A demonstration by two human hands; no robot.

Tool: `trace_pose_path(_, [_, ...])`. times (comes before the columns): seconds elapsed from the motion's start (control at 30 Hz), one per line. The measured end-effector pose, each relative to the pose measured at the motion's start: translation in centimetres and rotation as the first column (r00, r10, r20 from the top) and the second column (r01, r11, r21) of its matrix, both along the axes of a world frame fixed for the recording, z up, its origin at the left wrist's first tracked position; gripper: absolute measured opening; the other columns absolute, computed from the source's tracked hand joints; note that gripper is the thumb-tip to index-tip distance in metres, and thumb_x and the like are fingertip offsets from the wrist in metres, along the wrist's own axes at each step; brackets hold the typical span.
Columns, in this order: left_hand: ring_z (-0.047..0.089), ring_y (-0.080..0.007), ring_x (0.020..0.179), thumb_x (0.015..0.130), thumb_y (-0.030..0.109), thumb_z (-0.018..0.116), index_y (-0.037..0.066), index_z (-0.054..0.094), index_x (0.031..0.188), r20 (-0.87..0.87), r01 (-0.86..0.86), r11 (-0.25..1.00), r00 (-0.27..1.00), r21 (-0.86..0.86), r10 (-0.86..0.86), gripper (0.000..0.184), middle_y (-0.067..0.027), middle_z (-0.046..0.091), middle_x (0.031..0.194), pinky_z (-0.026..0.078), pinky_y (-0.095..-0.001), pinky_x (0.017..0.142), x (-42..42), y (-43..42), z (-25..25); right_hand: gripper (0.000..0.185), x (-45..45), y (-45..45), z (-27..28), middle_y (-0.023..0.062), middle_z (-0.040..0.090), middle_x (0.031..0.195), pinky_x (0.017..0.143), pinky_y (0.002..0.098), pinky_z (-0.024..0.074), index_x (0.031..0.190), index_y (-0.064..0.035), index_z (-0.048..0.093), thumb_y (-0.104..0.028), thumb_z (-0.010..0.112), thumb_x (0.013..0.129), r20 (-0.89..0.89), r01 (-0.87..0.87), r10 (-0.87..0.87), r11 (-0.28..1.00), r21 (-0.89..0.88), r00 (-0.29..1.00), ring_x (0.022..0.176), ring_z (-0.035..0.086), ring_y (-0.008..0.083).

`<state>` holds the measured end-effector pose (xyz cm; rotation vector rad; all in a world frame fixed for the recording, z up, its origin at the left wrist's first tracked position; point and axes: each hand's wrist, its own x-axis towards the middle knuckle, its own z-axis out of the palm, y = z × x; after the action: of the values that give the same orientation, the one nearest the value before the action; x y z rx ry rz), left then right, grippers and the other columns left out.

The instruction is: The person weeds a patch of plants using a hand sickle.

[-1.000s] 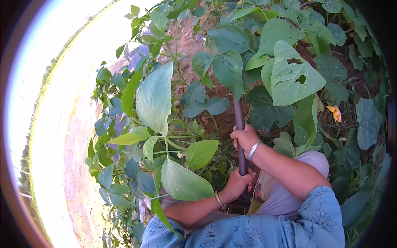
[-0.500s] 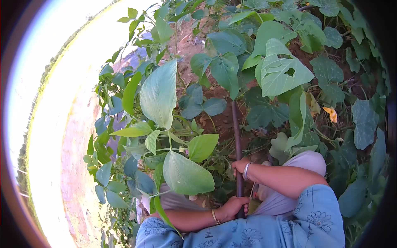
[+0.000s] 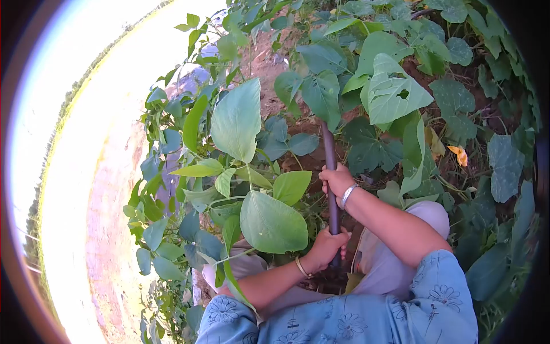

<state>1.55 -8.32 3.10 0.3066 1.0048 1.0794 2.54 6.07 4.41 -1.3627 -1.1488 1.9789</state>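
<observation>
A long dark pole [image 3: 329,146] runs away from my body, and its far end is hidden behind leaves. My right hand [image 3: 336,180], with a silver bangle at the wrist, is wrapped round it farther from me. Closer in, my left hand [image 3: 326,251], wearing a thin gold bangle, grips the pole near its close end. Broad green leaves [image 3: 274,225] hang just left of my hands. Past the right hand, a leaf with holes [image 3: 398,92] hangs over reddish soil.
Dense vines with large dark leaves [image 3: 504,169] cover the right side, with an orange flower [image 3: 459,155] among them. Leafy plants [image 3: 166,229] stand on my left, beside a bright strip of bare ground [image 3: 114,229]. My bent knees [image 3: 432,218] flank the pole.
Both hands and the pole have moved forward, away from my body. More of the pole's near end shows below my left hand, and the view has shifted slightly.
</observation>
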Motion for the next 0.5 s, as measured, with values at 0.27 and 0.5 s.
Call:
trace_pose_path(0.27, [0.041,-0.0094,0.046,0.076,0.014,0.052,0.009,0.043,0.069,0.067,0.076,0.964,0.996,-0.255,-0.061,0.012,0.0015,0.041,0.055,0.039,-0.0249,0.043,2.3,-3.1,-2.9,0.03,1.8,-2.5,-7.2,0.0102,0.05,0.061,0.038,0.0286,0.0427,0.091,0.0038,0.042,-0.005,0.055,0.066,0.38,-0.127,0.127,0.992,-0.026,0.916,0.042,0.05,0.0168])
trace_pose_path(0.5, [0.039,-0.0091,0.048,0.078,0.015,0.049,0.012,0.04,0.064,0.363,0.1,0.935,0.931,-0.341,0.033,0.017,0.0025,0.038,0.054,0.038,-0.0258,0.048,4.1,-6.4,-1.8,0.012,2.9,-6.5,-10.1,0.0104,0.052,0.052,0.035,0.0287,0.0418,0.064,0.0048,0.049,-0.004,0.058,0.064,0.501,-0.191,0.247,0.968,-0.161,0.83,0.038,0.05,0.0177])
